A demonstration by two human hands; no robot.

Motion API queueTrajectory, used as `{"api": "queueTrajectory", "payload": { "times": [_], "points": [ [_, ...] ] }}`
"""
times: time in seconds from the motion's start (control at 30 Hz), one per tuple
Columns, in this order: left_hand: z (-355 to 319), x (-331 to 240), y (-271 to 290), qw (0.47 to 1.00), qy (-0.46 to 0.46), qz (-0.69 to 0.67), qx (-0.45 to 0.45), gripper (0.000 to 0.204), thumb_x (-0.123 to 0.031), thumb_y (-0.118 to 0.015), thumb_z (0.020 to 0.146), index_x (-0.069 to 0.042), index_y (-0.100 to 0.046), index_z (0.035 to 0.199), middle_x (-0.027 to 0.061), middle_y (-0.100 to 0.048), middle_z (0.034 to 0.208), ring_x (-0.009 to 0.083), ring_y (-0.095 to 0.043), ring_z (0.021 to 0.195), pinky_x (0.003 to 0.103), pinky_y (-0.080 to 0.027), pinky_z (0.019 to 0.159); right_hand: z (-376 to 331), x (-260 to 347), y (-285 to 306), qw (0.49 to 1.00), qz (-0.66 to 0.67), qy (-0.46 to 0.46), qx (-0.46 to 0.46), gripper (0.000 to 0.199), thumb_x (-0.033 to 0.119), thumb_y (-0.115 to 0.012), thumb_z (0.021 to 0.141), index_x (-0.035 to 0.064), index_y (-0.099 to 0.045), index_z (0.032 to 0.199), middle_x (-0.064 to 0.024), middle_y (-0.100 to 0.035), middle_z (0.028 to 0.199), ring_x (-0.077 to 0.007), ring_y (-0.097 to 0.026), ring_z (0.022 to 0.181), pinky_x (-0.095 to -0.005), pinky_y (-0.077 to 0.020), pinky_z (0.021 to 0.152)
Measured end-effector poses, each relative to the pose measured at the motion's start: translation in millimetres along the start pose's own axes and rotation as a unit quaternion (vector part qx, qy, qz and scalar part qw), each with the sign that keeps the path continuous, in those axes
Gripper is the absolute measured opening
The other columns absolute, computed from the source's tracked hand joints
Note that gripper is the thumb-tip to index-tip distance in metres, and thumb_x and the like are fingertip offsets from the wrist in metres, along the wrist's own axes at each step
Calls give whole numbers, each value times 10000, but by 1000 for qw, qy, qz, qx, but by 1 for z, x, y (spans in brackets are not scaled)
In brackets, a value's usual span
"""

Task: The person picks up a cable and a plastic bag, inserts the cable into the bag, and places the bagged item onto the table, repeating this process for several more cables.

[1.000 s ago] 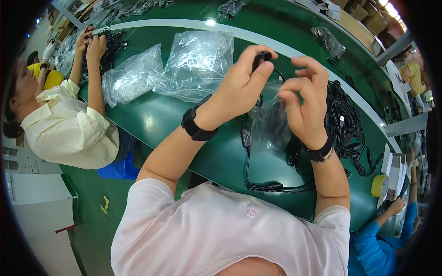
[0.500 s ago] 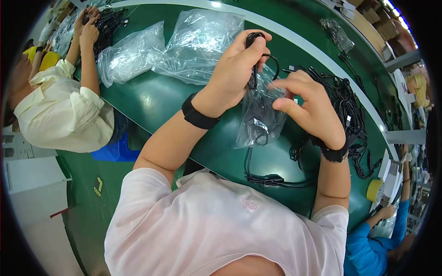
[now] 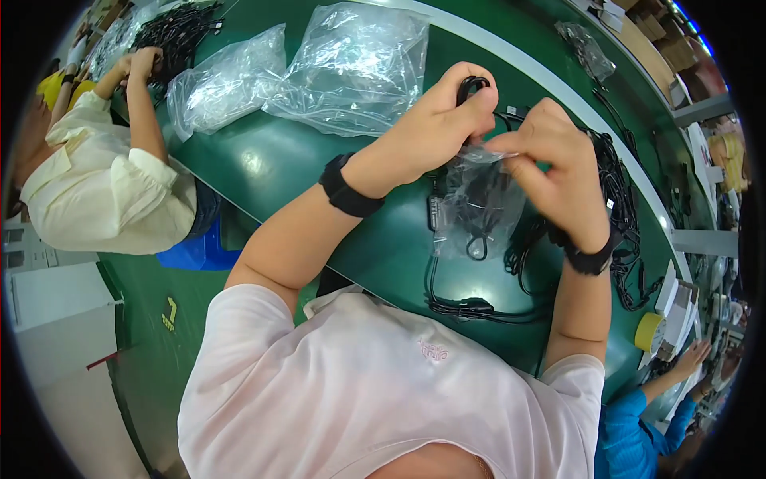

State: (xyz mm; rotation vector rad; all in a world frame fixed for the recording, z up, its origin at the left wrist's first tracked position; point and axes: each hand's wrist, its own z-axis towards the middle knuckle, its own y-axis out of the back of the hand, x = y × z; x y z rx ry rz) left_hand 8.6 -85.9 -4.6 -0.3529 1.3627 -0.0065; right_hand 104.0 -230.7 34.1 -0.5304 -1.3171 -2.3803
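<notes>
My left hand (image 3: 447, 116) is closed around a coiled black cable (image 3: 472, 86), whose loop sticks up between thumb and fingers. Under both hands hangs a small clear plastic bag (image 3: 499, 227), with black cable visible through the film. Thumb and forefinger of my right hand (image 3: 562, 164) pinch the bag's upper edge, close beside my left fingertips. Whether the left fingers also grip the bag is hidden. Another black cable (image 3: 471, 307) lies on the green table (image 3: 375, 247) nearer to me.
Large bags of clear plastic (image 3: 355, 64) lie at the far left. A tangle of black cables (image 3: 622, 215) sits right of my hand, with a yellow tape roll (image 3: 650, 331) nearer. Co-workers sit at left, by a cable heap (image 3: 179, 36), and in a blue sleeve (image 3: 634, 431) at right.
Both hands and the bag have shifted to the right. My right fingers, apart beside the bag earlier, now pinch its upper edge. The left co-worker's hands have lowered.
</notes>
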Motion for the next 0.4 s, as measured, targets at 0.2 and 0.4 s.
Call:
{"api": "queueTrajectory", "payload": {
  "times": [0.2, 0.4],
  "points": [
    [-3, -2, -5, 988, 20, 40, 148, 340, -384, -354, 945, -68, -445, 1028, 4, -472, 729, 74, -424, 681, 211, -350, 622, -3, -20, 8, 987, 161, -26, -11, 79, 24, -654, 662, 38, -655, 739, -23, -549, 639, -166, -477, 689, -277, -393, 642],
    [-4, 0, 2, 982, -64, 111, 140, 675, -525, -493, 839, -105, -250, 1308, 64, -528, 841, 163, -506, 742, 310, -362, 843, -6, -23, 6, 918, 323, -199, -119, 151, -14, -591, 767, 64, -655, 880, -51, -611, 869, -103, -565, 730, -194, -436, 672]
  ]
}}
